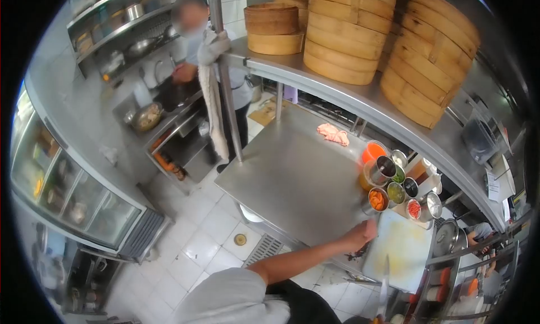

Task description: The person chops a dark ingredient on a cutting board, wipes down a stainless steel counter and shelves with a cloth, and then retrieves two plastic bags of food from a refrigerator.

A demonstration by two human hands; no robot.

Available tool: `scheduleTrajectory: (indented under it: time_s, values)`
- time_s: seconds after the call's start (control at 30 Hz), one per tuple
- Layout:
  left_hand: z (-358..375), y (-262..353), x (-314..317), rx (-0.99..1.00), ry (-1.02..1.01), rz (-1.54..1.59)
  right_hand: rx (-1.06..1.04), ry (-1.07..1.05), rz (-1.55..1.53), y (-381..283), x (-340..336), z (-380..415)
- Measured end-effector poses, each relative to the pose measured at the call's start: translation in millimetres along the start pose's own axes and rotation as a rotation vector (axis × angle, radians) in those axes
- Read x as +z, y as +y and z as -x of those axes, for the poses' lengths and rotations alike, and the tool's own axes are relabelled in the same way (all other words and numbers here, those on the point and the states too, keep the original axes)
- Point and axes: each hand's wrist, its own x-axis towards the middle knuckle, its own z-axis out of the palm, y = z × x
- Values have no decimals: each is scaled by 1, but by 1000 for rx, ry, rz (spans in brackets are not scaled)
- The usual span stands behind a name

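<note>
My left hand (360, 237) is closed in a fist at the left edge of a white cutting board (398, 246), above the steel table. What it holds, if anything, is hidden; small dark bits (355, 253) show just below it. A knife (385, 284) points up the frame over the board's lower part, its handle end cut off by the frame's bottom. My right hand does not show clearly in view. Beyond the board stand a steel cup of orange pieces (377, 199) and a cup of chopped red pieces (414, 209).
The steel table (292, 172) bears a pink cloth-like bundle (333, 134) and several more containers, including an orange one (373, 152). Bamboo steamers (349, 37) are stacked on the overhead shelf (281, 62). A person (194, 54) stands by the sink beyond a metal post (228, 99). A glass-fronted fridge (73, 183) is at left.
</note>
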Motion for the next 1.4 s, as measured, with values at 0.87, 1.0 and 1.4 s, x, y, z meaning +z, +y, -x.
scheduleTrajectory:
  time_s: [0.87,1.0,1.4]
  values:
    - [67,-129,-151,-612,553,545,549,-47,-448,-70,11,-43]
    - [95,-137,-196,-604,860,585,355,-194,-617,-96,84,-102]
    - [75,-85,-246,-685,639,273,26,-264,-566,-265,294,-280]
